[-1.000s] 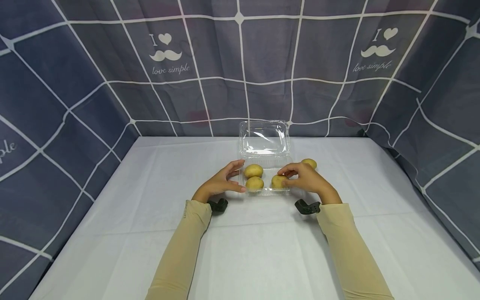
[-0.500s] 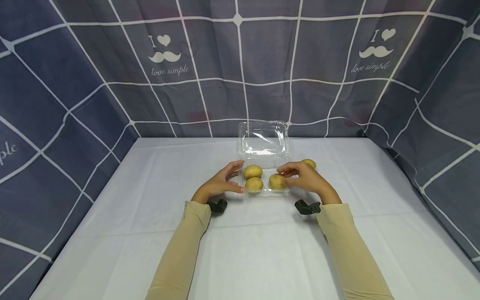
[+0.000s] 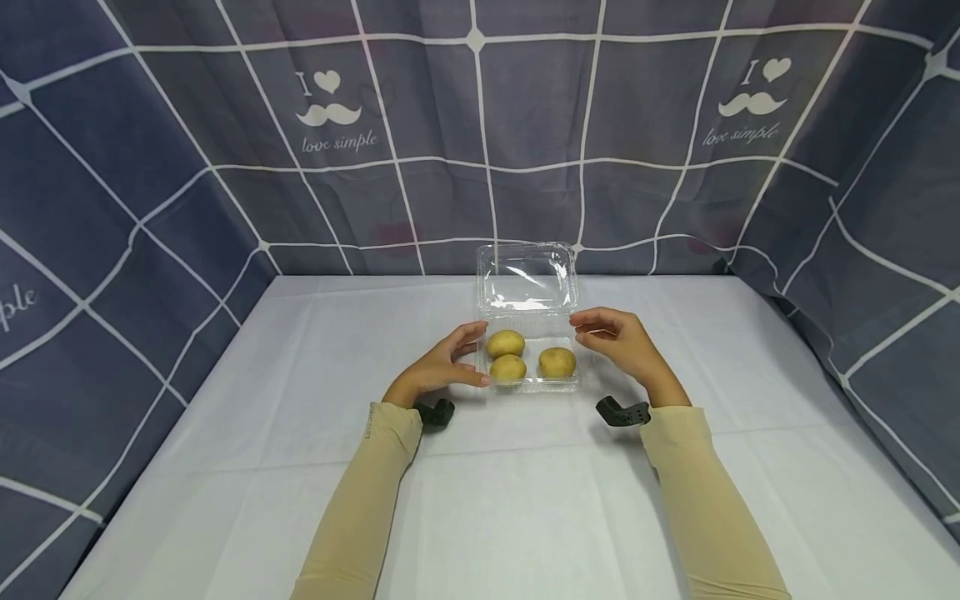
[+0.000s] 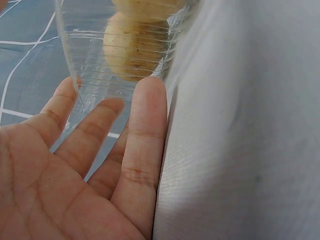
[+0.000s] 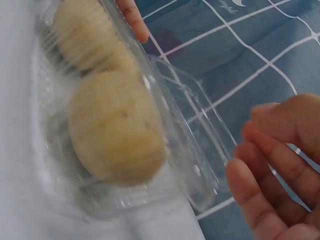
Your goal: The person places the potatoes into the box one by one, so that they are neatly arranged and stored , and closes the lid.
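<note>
A clear plastic clamshell box point(image 3: 531, 323) stands on the table with its lid point(image 3: 528, 279) raised at the back. Inside are three potatoes: a back left one point(image 3: 506, 343), a front left one point(image 3: 507, 368) and a right one point(image 3: 557, 362). My left hand point(image 3: 438, 367) is at the box's left side; in the left wrist view its relaxed fingertips point(image 4: 150, 97) reach the ribbed wall. Just beyond the right rim hovers my right hand point(image 3: 622, 343), fingers loosely bent. The right wrist view shows nothing between those fingers point(image 5: 242, 185), apart from the nearby potato point(image 5: 117, 127).
A white cloth point(image 3: 480, 500) covers the table. Dark grey-blue checked curtains point(image 3: 420, 100) hang behind it and along both sides. Each wrist carries a black camera mount, one left point(image 3: 435, 412) and one right point(image 3: 622, 411).
My right hand has let go of the right potato and lifted up and away to the right. Another potato, seen earlier outside the box, is now hidden behind that hand. My left hand stays put.
</note>
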Motion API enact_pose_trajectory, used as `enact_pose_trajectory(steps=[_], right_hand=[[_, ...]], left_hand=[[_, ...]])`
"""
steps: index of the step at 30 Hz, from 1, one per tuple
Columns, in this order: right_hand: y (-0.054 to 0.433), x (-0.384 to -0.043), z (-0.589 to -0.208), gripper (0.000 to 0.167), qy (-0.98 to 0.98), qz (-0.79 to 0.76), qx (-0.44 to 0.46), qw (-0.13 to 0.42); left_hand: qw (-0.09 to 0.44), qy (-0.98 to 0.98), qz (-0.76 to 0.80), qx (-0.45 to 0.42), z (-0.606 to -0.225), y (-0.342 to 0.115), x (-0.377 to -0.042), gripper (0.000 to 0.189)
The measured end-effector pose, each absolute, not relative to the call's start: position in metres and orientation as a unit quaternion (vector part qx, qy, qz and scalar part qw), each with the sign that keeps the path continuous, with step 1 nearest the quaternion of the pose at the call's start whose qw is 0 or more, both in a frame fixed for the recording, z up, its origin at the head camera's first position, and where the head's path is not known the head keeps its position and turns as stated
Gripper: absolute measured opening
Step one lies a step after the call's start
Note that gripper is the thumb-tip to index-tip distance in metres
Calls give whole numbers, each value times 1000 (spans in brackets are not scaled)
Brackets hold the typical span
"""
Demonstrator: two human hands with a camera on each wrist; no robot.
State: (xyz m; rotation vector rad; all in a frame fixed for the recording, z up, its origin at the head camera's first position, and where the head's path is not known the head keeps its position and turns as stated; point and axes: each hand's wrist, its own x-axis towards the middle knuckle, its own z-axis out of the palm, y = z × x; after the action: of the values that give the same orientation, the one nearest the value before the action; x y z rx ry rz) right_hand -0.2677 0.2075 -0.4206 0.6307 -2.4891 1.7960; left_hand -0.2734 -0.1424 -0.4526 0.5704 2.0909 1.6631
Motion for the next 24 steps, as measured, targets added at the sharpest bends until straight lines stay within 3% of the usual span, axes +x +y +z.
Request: enact_pose_trajectory(steps=[11,24], right_hand=[[228,-267,-420,30,-812,560,129,104],[243,-271,-437,30,-810,564,36,157]], left_hand=[[199,753,592,207,-453,-142,-274,102],[200,753,591,209,-453,-143,-272,102]])
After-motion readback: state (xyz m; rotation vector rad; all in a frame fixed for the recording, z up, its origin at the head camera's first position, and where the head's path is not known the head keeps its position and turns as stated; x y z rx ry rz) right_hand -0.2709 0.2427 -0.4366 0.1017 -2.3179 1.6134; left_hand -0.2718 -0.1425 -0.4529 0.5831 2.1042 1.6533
